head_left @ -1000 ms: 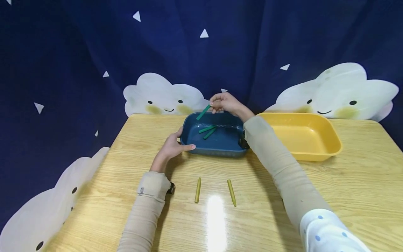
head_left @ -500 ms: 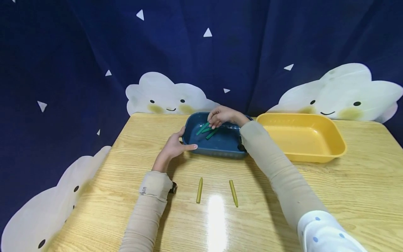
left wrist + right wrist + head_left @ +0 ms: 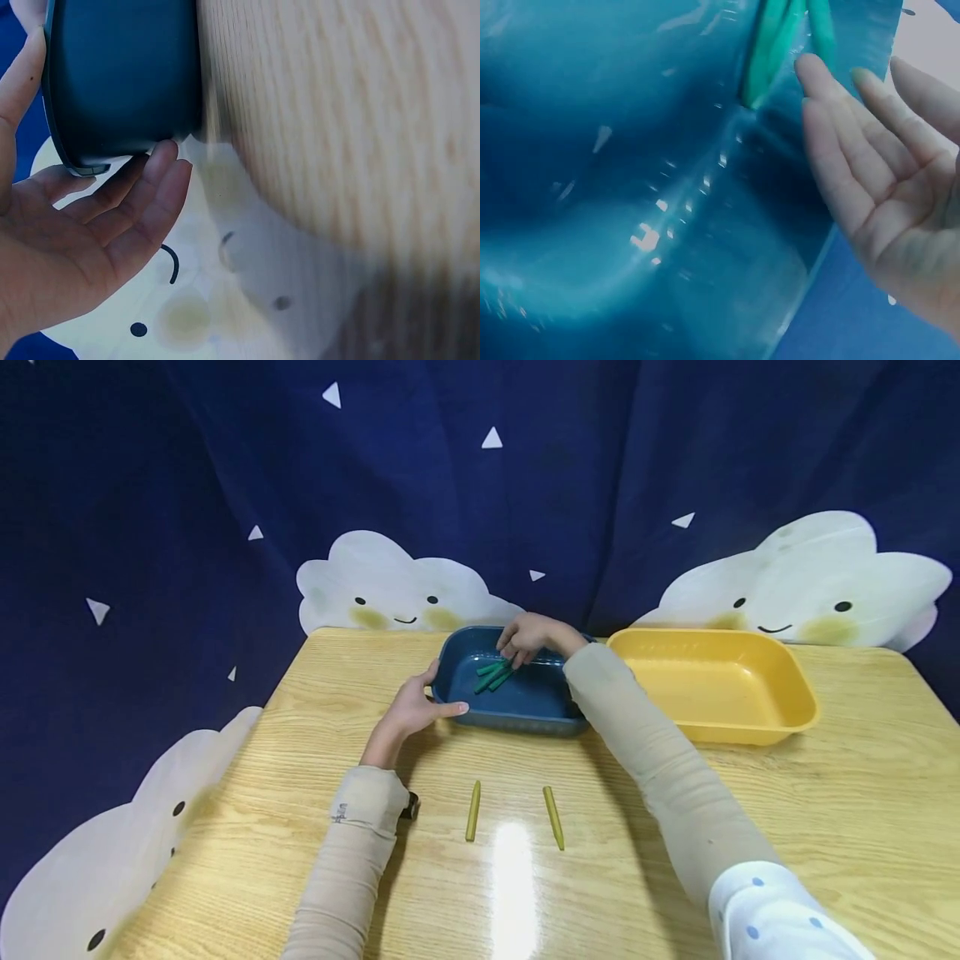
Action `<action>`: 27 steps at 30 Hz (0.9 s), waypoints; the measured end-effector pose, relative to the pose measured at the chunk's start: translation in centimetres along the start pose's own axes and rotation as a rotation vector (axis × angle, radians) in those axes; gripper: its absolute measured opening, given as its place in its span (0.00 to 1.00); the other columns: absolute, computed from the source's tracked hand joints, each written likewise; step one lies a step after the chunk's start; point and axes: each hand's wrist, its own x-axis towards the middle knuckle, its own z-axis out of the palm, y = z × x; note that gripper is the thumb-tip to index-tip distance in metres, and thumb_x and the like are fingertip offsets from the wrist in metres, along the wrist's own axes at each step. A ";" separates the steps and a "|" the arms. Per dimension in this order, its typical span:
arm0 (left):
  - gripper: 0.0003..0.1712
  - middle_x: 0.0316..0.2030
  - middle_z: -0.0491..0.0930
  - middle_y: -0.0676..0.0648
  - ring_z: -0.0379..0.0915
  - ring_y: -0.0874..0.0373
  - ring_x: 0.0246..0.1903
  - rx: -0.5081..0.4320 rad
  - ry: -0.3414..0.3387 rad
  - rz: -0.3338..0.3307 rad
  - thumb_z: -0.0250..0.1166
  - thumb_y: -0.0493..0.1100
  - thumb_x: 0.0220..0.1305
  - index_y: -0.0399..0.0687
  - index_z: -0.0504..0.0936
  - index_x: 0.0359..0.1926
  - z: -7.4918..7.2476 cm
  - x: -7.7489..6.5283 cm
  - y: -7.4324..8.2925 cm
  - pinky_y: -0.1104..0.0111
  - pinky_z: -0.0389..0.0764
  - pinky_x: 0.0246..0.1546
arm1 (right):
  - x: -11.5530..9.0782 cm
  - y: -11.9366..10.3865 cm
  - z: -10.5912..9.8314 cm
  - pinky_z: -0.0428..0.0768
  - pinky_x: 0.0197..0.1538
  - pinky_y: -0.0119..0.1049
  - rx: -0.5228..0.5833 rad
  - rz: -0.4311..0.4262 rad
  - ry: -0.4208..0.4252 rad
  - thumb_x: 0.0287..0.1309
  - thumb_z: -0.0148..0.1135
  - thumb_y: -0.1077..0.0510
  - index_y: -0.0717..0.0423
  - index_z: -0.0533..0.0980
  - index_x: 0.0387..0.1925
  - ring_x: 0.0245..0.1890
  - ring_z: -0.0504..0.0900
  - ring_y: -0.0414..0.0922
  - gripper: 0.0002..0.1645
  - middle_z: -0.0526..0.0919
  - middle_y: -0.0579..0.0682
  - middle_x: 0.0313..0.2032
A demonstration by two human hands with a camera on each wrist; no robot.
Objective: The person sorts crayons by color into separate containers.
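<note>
A dark blue plastic bin (image 3: 517, 724) stands at the back of the table. Its left end is held by my left hand (image 3: 408, 706), thumb along the front rim. In the left wrist view, the fingers (image 3: 139, 199) lie against the bin's end. Three green crayons (image 3: 492, 677) lie bunched on the bin floor. My right hand (image 3: 528, 637) reaches over the back rim, fingertips right at the crayons' far ends. Seen from the right wrist, its relaxed fingers (image 3: 844, 142) sit beside the green crayons (image 3: 765, 64) with nothing between them.
Two yellow crayons, one on the left (image 3: 473, 811) and one on the right (image 3: 553, 818), lie on the wooden table (image 3: 645, 893) in front of the bin. A yellow bin (image 3: 712, 734) stands close at its right. Behind hangs a dark blue curtain (image 3: 420, 468) with clouds.
My right hand has lowered a green crayon into the blue bin beside the other two and let it go. The left hand has stayed on the bin.
</note>
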 end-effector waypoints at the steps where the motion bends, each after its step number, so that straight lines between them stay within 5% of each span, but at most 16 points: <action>1: 0.55 0.67 0.49 0.38 0.69 0.46 0.52 0.002 0.000 0.001 0.70 0.47 0.51 0.43 0.43 0.70 0.0 0.0 0.1 0.60 0.70 0.52 | -0.3 -0.2 -0.2 0.79 0.43 0.43 0.006 -0.005 0.009 0.60 0.54 0.65 0.70 0.71 0.54 0.38 0.82 0.51 0.20 0.79 0.65 0.44; 9: 0.56 0.68 0.49 0.39 0.72 0.47 0.47 0.025 0.000 -0.009 0.70 0.49 0.51 0.43 0.43 0.70 0.0 -0.1 0.3 0.60 0.71 0.50 | -2.6 -1.6 -1.9 0.78 0.44 0.44 0.174 -0.093 0.081 0.60 0.54 0.65 0.73 0.72 0.49 0.36 0.83 0.49 0.18 0.77 0.68 0.45; 20: 0.55 0.68 0.48 0.38 0.48 0.47 0.65 0.050 0.001 0.007 0.69 0.48 0.52 0.41 0.42 0.70 0.2 -0.1 0.0 0.57 0.61 0.60 | -6.6 -2.5 -1.6 0.79 0.42 0.41 0.361 -0.203 0.135 0.60 0.55 0.63 0.69 0.74 0.46 0.35 0.83 0.49 0.15 0.81 0.62 0.41; 27: 0.55 0.68 0.47 0.38 0.45 0.47 0.66 0.058 0.016 0.018 0.69 0.47 0.52 0.38 0.43 0.69 0.3 -0.2 0.3 0.57 0.58 0.61 | -9.2 -2.5 -0.7 0.78 0.44 0.45 0.417 -0.278 0.158 0.62 0.54 0.61 0.69 0.73 0.48 0.33 0.83 0.49 0.17 0.82 0.60 0.38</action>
